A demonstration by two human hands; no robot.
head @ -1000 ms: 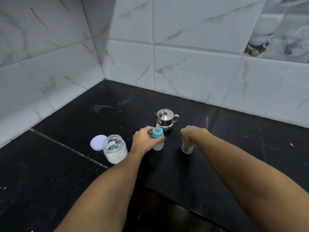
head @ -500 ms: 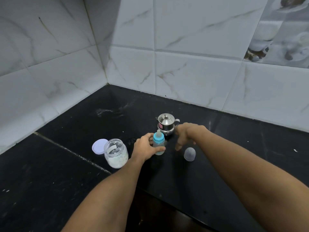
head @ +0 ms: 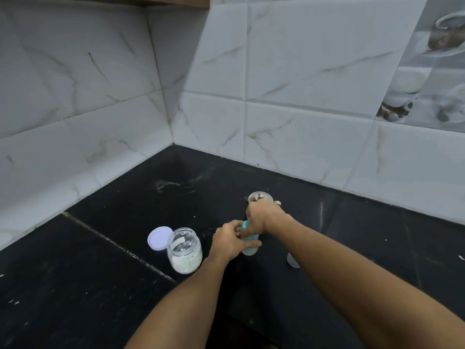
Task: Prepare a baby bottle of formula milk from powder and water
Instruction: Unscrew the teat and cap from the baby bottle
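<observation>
The small baby bottle stands upright on the black worktop, just below the middle of the frame. The left hand grasps its body, fingers wrapped round the side. The right hand is clenched over the top, curled round the blue ring; the teat is hidden beneath it. This looks like unscrewing the top so that powder and water can go in.

The bottle seems to be light, stiff plastic, smooth and easy to tip. The body wants a firm hold low down while the ring takes the twist.

Left of the bottle is an open jar of white powder, with its lid touching it on the left. A steel pot sits just behind the right hand. A clear cap rests lower right, partly behind the forearm.
</observation>
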